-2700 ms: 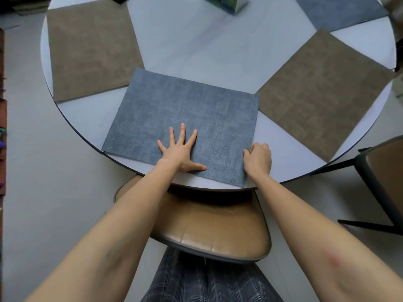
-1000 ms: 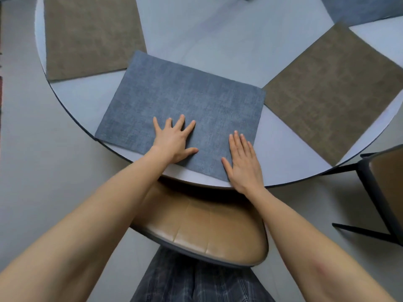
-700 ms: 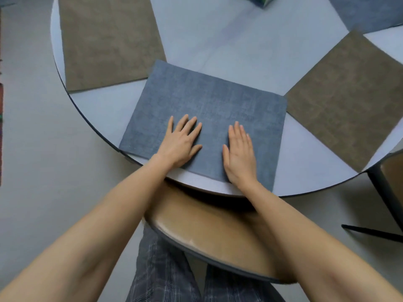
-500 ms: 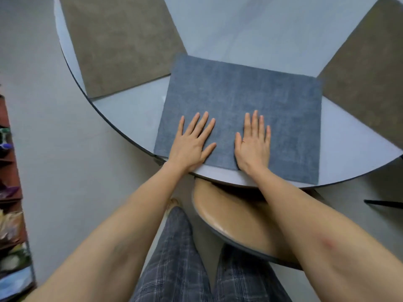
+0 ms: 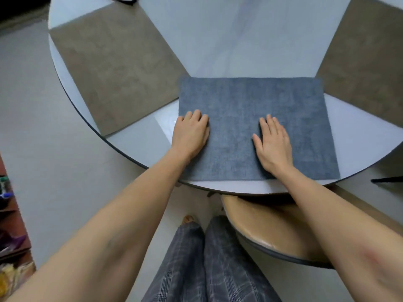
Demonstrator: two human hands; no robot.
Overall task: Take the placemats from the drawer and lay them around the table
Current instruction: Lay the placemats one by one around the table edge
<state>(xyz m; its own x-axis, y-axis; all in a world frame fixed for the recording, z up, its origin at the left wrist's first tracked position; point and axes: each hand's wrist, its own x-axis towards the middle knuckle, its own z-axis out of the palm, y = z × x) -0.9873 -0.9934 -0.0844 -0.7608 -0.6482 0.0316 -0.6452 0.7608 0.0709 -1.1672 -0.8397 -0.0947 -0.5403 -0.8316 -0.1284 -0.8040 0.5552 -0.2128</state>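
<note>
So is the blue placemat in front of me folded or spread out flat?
Spread flat. The blue placemat lies as one full rectangle on the table, with no fold showing, under the left hand and right hand.

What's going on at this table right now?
A person is laying placemats around a round table. Both hands rest flat on a blue mat at the near edge: the left hand at its left side, the right hand near the middle. A brown mat lies to its left and another brown mat to its right.

Home dining area, round table (image 5: pixel 218 35) with placemats (image 5: pixel 250 101), padded chair (image 5: pixel 268 232) tucked under
</note>
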